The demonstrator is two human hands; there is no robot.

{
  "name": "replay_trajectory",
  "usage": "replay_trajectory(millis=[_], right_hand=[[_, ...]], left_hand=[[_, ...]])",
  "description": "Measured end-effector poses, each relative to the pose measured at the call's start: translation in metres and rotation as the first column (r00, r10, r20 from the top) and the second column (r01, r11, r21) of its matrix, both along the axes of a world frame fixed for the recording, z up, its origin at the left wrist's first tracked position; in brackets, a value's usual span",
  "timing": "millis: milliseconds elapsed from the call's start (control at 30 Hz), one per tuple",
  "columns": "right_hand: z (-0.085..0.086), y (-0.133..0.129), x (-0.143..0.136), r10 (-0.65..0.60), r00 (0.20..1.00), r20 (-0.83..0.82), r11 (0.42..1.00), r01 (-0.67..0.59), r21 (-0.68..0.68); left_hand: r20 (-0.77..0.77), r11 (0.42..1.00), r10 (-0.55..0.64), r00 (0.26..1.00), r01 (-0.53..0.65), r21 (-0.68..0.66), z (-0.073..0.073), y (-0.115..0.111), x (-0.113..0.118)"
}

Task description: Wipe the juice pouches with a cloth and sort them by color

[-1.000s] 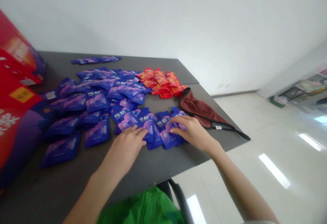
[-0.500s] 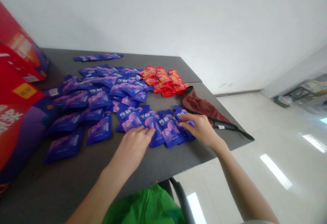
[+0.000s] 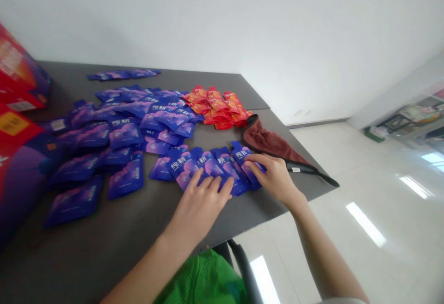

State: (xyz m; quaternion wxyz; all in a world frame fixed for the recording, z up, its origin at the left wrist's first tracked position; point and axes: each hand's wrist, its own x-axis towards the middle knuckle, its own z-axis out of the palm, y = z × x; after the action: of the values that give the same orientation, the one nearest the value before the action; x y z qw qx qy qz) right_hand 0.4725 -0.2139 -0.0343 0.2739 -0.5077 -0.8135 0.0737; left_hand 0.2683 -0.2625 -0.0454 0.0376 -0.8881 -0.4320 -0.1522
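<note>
A short row of overlapping purple-blue pouches [image 3: 208, 161] with white lettering lies near the table's front edge. Across the lower part of this row my left hand [image 3: 203, 200] rests with its fingers stretched and spread. At the row's right end, the thumb and fingers of my right hand [image 3: 277, 177] close on the edge of the last purple pouch [image 3: 241, 154]. Behind and to the left, a loose heap of the same pouches [image 3: 125, 133] covers much of the table. Small red-orange pouches [image 3: 218, 105] are piled behind the row.
The grey table [image 3: 138, 230] stands against a white wall. Large red and purple boxes [image 3: 21, 156] occupy its left side. A brown cloth [image 3: 274, 142] with black edging lies by the right edge, its strap overhanging. A few purple pouches [image 3: 123, 74] lie at the back.
My left hand has slid right along the row, its fingers now spread over more pouches. My right hand stays at the right end. The view has shifted slightly.
</note>
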Motion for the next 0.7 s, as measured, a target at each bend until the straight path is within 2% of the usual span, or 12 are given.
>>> replay_trajectory(millis=[67,133,200,300,367,433,533,633,700], right_hand=[[0.004,-0.003,-0.008,0.070,0.998,-0.001,0.997,-0.070,0.028],[0.007,-0.005,-0.019,0.219,0.974,0.056,0.976,-0.220,0.004],[0.008,-0.003,-0.033,0.366,0.918,0.154,0.931,-0.357,-0.082],[0.005,0.003,-0.051,0.455,0.847,0.276,0.889,-0.417,-0.187],[0.002,0.003,-0.058,0.480,0.811,0.336,0.877,-0.435,-0.203],[0.001,-0.001,-0.062,0.473,0.774,0.421,0.880,-0.444,-0.172],[0.001,-0.010,-0.064,0.416,0.701,0.579,0.890,-0.444,-0.102],[0.002,-0.016,-0.065,0.399,0.615,0.680,0.872,-0.484,-0.073],[0.005,-0.017,-0.064,0.337,0.613,0.715,0.853,-0.520,0.044]], left_hand=[[0.091,0.997,-0.030,0.995,0.023,0.076,-0.001,-0.004,-0.013],[0.107,0.992,0.040,0.993,-0.053,0.114,-0.004,-0.008,-0.027],[0.040,0.982,0.160,0.986,-0.163,0.092,-0.009,-0.010,-0.036],[-0.076,0.969,0.249,0.966,-0.248,0.024,-0.016,-0.008,-0.038],[-0.124,0.970,0.238,0.963,-0.241,-0.014,-0.020,-0.004,-0.038],[-0.152,0.982,0.172,0.973,-0.182,-0.054,-0.021,-0.003,-0.040],[-0.087,0.993,0.061,0.994,-0.070,-0.098,-0.022,-0.005,-0.048],[0.028,0.998,0.033,0.999,-0.032,-0.052,-0.020,-0.009,-0.059],[0.062,0.999,0.015,0.998,-0.018,0.040,-0.016,-0.011,-0.063]])
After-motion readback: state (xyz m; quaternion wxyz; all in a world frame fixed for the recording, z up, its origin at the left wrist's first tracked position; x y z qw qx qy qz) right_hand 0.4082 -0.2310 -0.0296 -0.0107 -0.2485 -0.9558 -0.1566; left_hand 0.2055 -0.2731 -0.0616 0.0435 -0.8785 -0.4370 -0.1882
